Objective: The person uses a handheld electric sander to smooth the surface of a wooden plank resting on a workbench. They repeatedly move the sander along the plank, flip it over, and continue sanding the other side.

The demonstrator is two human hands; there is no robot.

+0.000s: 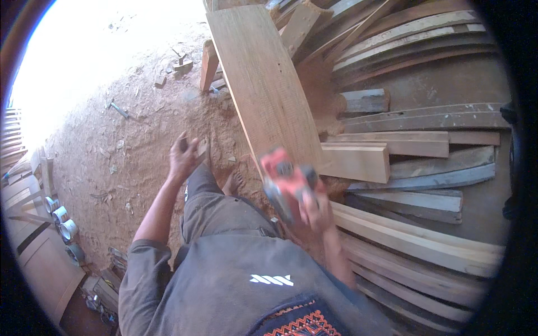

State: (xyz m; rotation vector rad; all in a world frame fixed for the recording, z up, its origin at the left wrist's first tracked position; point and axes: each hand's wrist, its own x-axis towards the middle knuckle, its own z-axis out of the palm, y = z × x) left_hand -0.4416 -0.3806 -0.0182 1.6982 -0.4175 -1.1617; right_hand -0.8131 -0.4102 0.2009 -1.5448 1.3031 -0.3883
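My right hand (317, 213) is wrapped round the rear handle of a red and dark electric hand planer (284, 178), slightly blurred by motion. The planer rests at the near end of a wide wooden board (266, 78) that stretches away from me. To the left of the board, my left hand (182, 157) hangs in the air above the ground. Its fingers are loosely bent and apart, with nothing seen in them. The planer hides the board's near edge.
Under the board's far left side stands a wooden leg (209, 64). Stacked planks (420, 229) and a thick pale timber block (358, 162) crowd the right. A hammer (119, 109) lies on the shaving-strewn ground, and rolls of tape (68, 229) sit at far left.
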